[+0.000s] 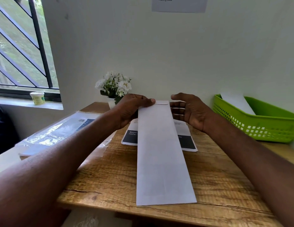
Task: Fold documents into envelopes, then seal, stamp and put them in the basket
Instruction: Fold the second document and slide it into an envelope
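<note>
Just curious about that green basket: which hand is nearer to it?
Right. The right hand hovers open beside the envelope, left of the green basket; the left hand holds the envelope's far end, farther away.

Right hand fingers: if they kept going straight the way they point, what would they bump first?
Probably the white envelope. The right hand points its fingers leftward at the far end, seemingly just short of touching.

Soft daylight from the window on my left; glare on the plastic sleeve; edges bowed, forearms blurred.
</note>
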`<state>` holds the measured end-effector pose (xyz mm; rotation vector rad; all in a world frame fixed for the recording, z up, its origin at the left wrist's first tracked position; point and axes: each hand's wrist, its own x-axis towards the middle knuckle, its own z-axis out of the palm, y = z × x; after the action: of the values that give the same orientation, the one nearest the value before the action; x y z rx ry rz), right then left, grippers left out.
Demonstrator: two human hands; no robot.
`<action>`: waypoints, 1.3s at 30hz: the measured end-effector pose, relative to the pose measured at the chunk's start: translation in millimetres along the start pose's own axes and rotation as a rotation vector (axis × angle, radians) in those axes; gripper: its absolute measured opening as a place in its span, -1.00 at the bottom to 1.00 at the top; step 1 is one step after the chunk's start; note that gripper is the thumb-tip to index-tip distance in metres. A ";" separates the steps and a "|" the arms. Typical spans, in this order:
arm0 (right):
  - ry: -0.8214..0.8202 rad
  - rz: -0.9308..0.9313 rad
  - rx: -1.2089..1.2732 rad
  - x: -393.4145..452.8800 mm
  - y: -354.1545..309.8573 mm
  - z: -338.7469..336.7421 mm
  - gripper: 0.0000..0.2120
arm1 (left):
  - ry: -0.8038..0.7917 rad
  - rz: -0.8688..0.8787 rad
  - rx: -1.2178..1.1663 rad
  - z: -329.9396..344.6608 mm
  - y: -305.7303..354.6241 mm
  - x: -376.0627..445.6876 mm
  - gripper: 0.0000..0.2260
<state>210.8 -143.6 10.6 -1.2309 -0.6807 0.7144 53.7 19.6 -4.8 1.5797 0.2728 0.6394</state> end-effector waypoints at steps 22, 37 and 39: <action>-0.153 -0.063 -0.040 -2.6 2.8 17.1 -0.81 | -0.146 -0.061 0.035 3.1 3.8 -4.4 -0.75; -0.172 -0.037 -0.133 -3.1 5.5 13.7 -0.86 | -0.065 0.039 0.060 6.1 6.0 -7.8 -0.65; -0.155 -0.050 -0.134 -2.5 5.3 13.8 -0.82 | -0.074 0.037 0.072 7.8 6.1 -8.8 -0.66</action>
<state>197.8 -136.6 8.0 -1.2854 -0.8959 0.7373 49.6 7.6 -0.9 1.6775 0.2136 0.6037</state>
